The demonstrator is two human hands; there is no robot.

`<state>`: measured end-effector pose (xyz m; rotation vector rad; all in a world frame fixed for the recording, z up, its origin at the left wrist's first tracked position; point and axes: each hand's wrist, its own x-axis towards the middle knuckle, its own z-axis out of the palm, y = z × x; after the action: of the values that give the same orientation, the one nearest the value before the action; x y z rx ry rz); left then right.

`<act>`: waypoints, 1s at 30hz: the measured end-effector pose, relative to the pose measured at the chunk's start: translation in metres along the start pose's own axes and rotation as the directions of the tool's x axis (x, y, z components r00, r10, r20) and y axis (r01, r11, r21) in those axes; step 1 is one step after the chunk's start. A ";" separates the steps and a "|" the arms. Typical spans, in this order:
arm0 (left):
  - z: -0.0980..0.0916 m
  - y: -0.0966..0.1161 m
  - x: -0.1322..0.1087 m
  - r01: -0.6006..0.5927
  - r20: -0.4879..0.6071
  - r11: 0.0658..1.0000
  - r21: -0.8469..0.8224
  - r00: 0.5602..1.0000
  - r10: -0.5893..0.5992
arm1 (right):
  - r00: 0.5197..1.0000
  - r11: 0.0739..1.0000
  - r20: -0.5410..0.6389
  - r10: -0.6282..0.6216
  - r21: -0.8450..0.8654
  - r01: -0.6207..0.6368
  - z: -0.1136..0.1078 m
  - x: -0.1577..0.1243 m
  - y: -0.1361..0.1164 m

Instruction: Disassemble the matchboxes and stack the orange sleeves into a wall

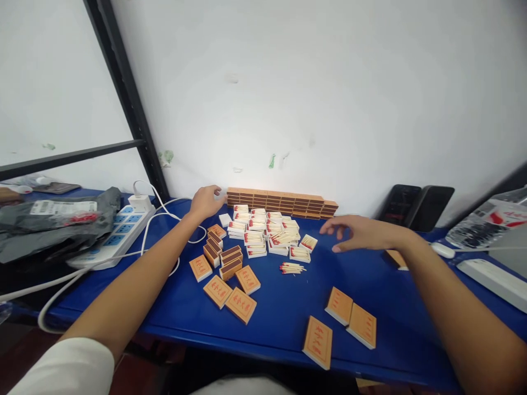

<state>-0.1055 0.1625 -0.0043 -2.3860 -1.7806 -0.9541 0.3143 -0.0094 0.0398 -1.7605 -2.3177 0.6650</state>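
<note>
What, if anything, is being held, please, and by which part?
Nothing is visibly held: the left grip is at the stacked matchboxes, touch unclear; the right grip is open.

A white wall [329,99] stands at the far side, with small torn marks [272,161] low on it. A black metal frame [119,82] rises at the left. The blue table [280,312] runs along the wall; soft light brightens the wall's middle.
</note>
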 end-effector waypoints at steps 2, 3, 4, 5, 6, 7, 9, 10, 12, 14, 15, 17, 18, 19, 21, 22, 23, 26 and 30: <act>0.001 0.000 0.000 0.009 -0.003 1.000 0.003 1.000 -0.009 | 0.997 1.000 0.072 -0.012 0.020 0.010 -0.002 -0.024 -0.010; 0.001 0.000 0.000 0.014 -0.003 1.000 0.006 1.000 -0.014 | 0.994 0.999 0.106 -0.019 0.041 0.014 0.000 -0.036 -0.017; 0.000 0.001 0.000 0.019 -0.003 1.000 0.010 1.000 -0.019 | 0.990 0.998 0.140 -0.015 0.055 0.007 0.006 -0.047 -0.025; -0.002 0.002 0.000 0.027 -0.004 1.000 0.012 1.000 -0.027 | 0.985 0.999 0.172 0.007 0.045 -0.015 0.015 -0.058 -0.034; -0.005 0.004 0.001 0.039 -0.011 0.999 0.022 0.999 -0.038 | 0.986 0.999 0.165 0.041 0.015 -0.044 0.026 -0.068 -0.042; -0.011 0.007 0.001 0.054 -0.021 0.998 0.045 0.998 -0.053 | 0.989 0.997 0.127 0.072 -0.021 -0.070 0.039 -0.076 -0.048; -0.028 0.016 0.000 0.103 -0.063 0.984 0.143 0.994 -0.095 | 0.996 0.995 0.052 0.066 -0.078 -0.061 0.061 -0.086 -0.055; -0.039 0.023 -0.001 0.125 -0.083 0.968 0.218 0.991 -0.109 | 0.998 0.994 0.028 0.055 -0.098 -0.052 0.069 -0.089 -0.056; -0.061 0.041 -0.008 0.146 -0.111 0.946 0.291 0.987 -0.118 | 1.000 0.995 0.015 0.017 -0.102 -0.015 0.073 -0.087 -0.056; -0.080 0.064 -0.020 0.116 -0.134 0.952 0.282 0.988 -0.081 | 0.999 0.997 0.011 -0.039 -0.066 0.039 0.062 -0.077 -0.057; -0.085 0.077 -0.029 0.072 -0.131 0.962 0.263 0.991 -0.039 | 0.997 0.997 -0.006 -0.072 -0.041 0.072 0.054 -0.068 -0.058; -0.086 0.103 -0.050 -0.049 -0.057 0.980 0.194 0.996 0.062 | 0.988 0.992 -0.094 -0.126 0.003 0.127 0.038 -0.048 -0.064; -0.082 0.114 -0.062 -0.127 -0.004 0.983 0.133 0.992 0.129 | 0.977 0.989 -0.164 -0.137 0.032 0.144 0.032 -0.036 -0.067; -0.076 0.124 -0.074 -0.221 0.041 0.974 0.059 0.975 0.219 | 0.962 0.986 -0.240 -0.130 0.074 0.151 0.030 -0.024 -0.070; -0.058 0.138 -0.097 -0.426 0.035 0.904 -0.041 0.904 0.427 | 0.925 0.960 -0.366 -0.106 0.204 0.190 0.034 -0.002 -0.074; -0.048 0.143 -0.106 -0.520 0.005 0.853 -0.056 0.854 0.521 | 0.907 0.933 -0.412 -0.091 0.283 0.222 0.040 0.006 -0.075; -0.039 0.146 -0.114 -0.578 -0.042 0.814 -0.047 0.816 0.577 | 0.893 0.899 -0.443 -0.077 0.357 0.254 0.048 0.013 -0.075; -0.019 0.147 -0.128 -0.688 -0.117 0.725 0.016 0.719 0.685 | 0.883 0.795 -0.469 -0.027 0.526 0.304 0.074 0.020 -0.075; -0.009 0.146 -0.130 -0.711 -0.173 0.701 0.051 0.685 0.708 | 0.881 0.731 -0.469 0.060 0.622 0.281 0.091 0.016 -0.077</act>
<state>-0.0032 -0.0045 -0.0095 -2.5404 -0.6367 -0.9993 0.2078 -0.0335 -0.0099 -1.2338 -1.5471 0.8213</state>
